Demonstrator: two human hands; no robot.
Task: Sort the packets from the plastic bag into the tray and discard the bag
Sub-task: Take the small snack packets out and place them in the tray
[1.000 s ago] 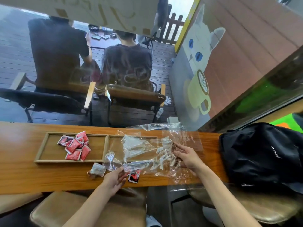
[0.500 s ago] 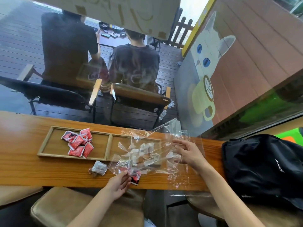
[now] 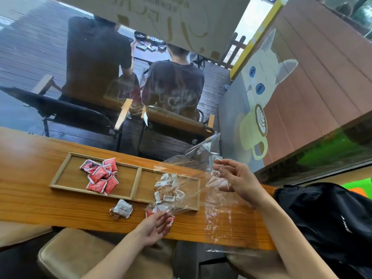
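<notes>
A wooden two-compartment tray lies on the counter. Several red packets fill its left compartment and several white-brown packets lie in its right one. Above the right compartment the clear plastic bag is stretched taut between my hands. My right hand pinches its upper side, raised off the counter. At the front edge my left hand pinches its lower corner, over a red packet. One white packet lies loose in front of the tray.
A black backpack sits on the counter at the right, close to my right forearm. The wooden counter runs along a window, with two people seated on chairs outside. Padded stools stand below the front edge.
The bag has been lifted off the tray and pulled taut, with my right hand rising. The white packets now lie uncovered in the right compartment.
</notes>
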